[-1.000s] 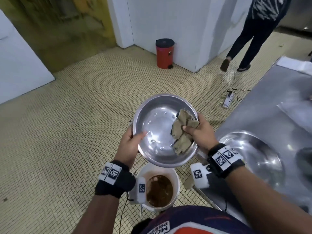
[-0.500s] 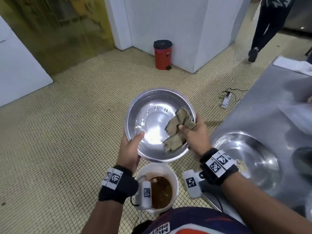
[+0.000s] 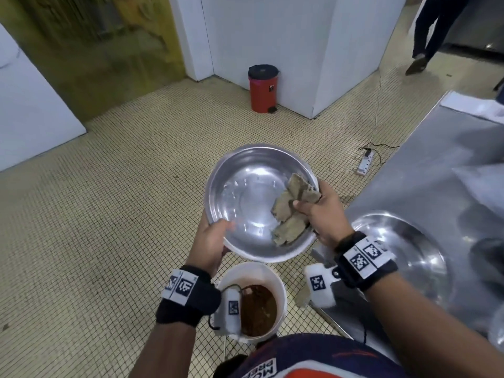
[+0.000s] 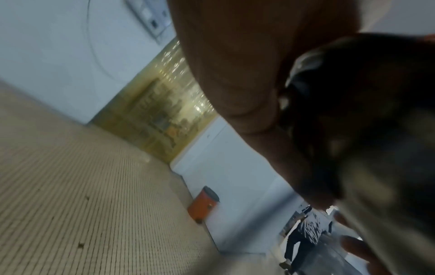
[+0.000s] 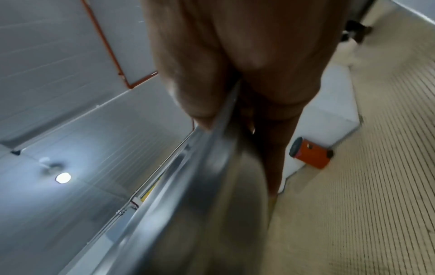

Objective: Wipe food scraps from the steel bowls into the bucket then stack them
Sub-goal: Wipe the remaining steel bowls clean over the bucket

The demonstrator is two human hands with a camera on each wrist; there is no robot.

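Two steel bowls (image 3: 260,203): left hand (image 3: 210,242) grips one, right hand (image 3: 323,214) pinches cloth (image 3: 290,211).

Your left hand (image 3: 209,241) covers the near-left rim of the steel bowl (image 3: 245,192); only the thumb shows inside, the fingers beneath are hidden. Your right hand (image 3: 321,214) and the cloth (image 3: 291,211) hide the bowl's right wall, so you cannot tell whether scraps lie there. The wrist camera blocks part of the bucket (image 3: 278,282); its contents read only as a brown mass. The second bowl (image 3: 403,257) on the counter is partly covered by your right forearm. The bystander (image 3: 431,31) is cut at the top edge. Both wrist views are blurred, with the bowl an indistinct streak.
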